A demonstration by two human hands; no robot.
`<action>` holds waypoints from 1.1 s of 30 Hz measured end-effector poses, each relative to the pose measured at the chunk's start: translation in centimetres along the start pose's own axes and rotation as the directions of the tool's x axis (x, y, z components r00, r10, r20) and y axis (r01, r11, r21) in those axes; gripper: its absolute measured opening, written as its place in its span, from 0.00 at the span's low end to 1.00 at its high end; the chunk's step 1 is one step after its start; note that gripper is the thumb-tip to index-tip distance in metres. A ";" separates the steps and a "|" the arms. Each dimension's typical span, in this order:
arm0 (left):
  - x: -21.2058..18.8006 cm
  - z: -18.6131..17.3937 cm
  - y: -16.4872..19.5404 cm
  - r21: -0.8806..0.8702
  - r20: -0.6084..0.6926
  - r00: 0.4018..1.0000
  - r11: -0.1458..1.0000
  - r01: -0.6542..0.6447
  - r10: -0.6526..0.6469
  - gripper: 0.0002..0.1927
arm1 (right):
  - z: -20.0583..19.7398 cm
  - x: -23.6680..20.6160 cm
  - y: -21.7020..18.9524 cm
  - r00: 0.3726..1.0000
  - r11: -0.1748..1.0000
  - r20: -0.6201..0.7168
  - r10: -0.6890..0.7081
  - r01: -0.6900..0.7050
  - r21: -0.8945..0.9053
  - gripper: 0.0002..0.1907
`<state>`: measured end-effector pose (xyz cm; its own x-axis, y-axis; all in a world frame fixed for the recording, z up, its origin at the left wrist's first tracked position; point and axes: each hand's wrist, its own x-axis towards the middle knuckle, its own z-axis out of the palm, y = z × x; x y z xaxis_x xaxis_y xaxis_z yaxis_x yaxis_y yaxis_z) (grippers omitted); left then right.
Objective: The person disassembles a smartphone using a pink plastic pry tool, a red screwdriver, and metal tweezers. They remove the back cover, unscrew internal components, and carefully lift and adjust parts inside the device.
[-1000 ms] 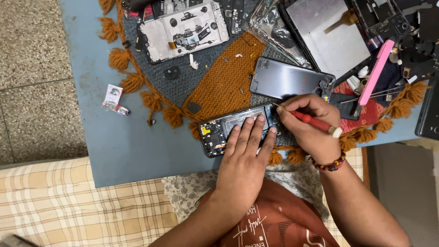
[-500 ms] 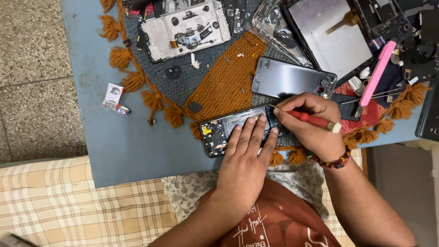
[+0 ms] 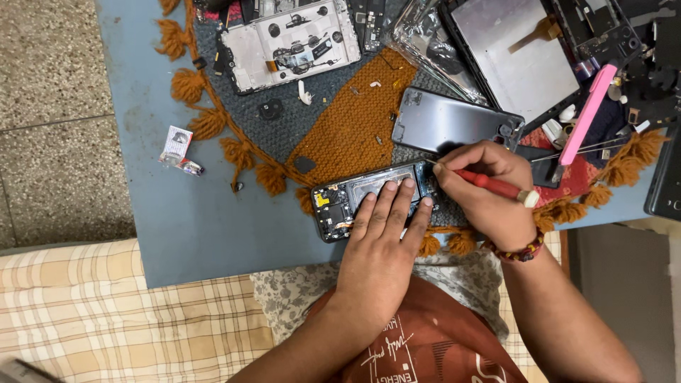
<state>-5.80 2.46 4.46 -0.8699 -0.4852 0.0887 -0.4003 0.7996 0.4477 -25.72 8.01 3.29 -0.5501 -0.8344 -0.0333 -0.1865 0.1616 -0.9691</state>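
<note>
Pressing flat on the opened phone [image 3: 369, 198], my left hand [image 3: 379, 245] has its fingers [image 3: 397, 206] spread narrow across the bare insides. Phone lies on the knitted mat [image 3: 347, 135] at the near edge of the blue desk [image 3: 206, 234]. Right hand [image 3: 489, 195] pinches a red screwdriver [image 3: 496, 186], tip touching the phone's right end. Grey back cover [image 3: 454, 124] lies just beyond. Pink tool [image 3: 587, 113] further right; a second stripped phone [image 3: 287, 42] at the far side.
</note>
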 end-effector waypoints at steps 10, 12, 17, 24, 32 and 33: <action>-0.1 -0.2 0.0 -0.016 0.005 1.000 1.000 0.000 0.001 0.28 | -0.7 1.9 -1.8 0.984 0.990 0.109 0.138 -0.133 -0.052 0.05; -0.1 -0.2 0.0 -0.032 0.008 1.000 0.999 0.003 -0.003 0.28 | -0.8 2.0 -1.9 0.980 0.984 0.117 0.163 -0.154 -0.086 0.05; -0.1 -0.1 0.0 -0.025 0.005 1.000 1.000 0.001 -0.001 0.28 | -1.2 1.6 -1.6 0.980 0.984 0.087 0.177 -0.175 -0.028 0.05; -0.1 -0.1 0.0 -0.037 0.000 1.000 0.999 0.004 -0.004 0.28 | -1.2 1.3 -0.8 0.986 0.983 0.069 0.152 -0.158 0.095 0.06; -0.1 -0.1 0.1 -0.021 0.031 0.999 1.000 0.007 -0.007 0.29 | -1.2 1.4 -1.2 0.988 0.990 0.100 0.120 -0.127 0.068 0.05; -0.1 -0.2 0.1 -0.024 0.034 0.999 1.000 0.008 -0.008 0.29 | -1.2 1.4 -1.2 0.987 0.990 0.103 0.121 -0.127 0.057 0.05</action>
<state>-5.72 2.53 4.64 -0.8760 -0.4791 0.0552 -0.4005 0.7865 0.4701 -27.23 7.22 4.71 -0.4816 -0.8587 -0.1753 -0.0681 0.2361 -0.9693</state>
